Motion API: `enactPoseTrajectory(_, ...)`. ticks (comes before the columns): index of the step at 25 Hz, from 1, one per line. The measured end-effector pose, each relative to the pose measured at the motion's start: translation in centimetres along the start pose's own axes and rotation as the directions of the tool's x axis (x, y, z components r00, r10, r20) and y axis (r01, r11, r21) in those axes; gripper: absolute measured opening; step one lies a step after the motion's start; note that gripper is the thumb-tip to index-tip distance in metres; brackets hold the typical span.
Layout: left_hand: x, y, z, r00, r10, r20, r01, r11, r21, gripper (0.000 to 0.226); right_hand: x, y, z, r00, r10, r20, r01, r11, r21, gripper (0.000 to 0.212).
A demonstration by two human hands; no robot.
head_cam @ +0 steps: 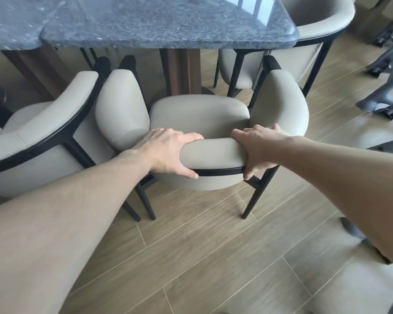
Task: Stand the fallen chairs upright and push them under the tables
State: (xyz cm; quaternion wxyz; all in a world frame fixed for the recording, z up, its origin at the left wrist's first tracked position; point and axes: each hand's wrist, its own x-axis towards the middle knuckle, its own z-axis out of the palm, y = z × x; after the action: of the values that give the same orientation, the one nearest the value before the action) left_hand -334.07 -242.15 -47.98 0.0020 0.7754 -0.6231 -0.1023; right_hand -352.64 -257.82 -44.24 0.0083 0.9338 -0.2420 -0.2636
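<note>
Beige leather covers the chair (pixel 200 114), which stands upright on the wood-look floor (pixel 191 257), its seat front just short of the grey stone worktop (pixel 168 26). The left hand (pixel 168 152) and right hand (pixel 256 148) both grip the padded backrest, fingers (pixel 188 137) curled over the top and thumbs on the black frame. No writing or label is readable. A second chair (pixel 39 132) stands touching or just beside it on the left; a third chair (pixel 313 26) sits at the worktop's far right corner. The worktop's pedestal (pixel 179 71) stands straight ahead of the seat.
</note>
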Motion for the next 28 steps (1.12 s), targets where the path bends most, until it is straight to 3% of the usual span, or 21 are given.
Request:
enactPoseTrajectory(16,0.7,0.7,-0.8,0.990,-0.094,0.109,0.105,0.989,-0.104,0.109,0.1,1.2,-0.8,0.997,-0.063,0.055,0.062,0.998,0.018,0.072)
enactPoseTrajectory(21,0.4,3.1,0.2,0.997,-0.007,0.072,0.012,0.997,-0.070,0.104,-1.6,2.6,-0.3,0.994,-0.078,0.071,0.082,0.995,-0.049,0.080)
enactPoseTrajectory(28,0.3,2.7,0.4,0.999,0.000,0.046,-0.002,0.999,0.041,0.104,-0.7,2.5,-0.5,0.994,-0.098,0.048,0.104,0.986,-0.134,0.078)
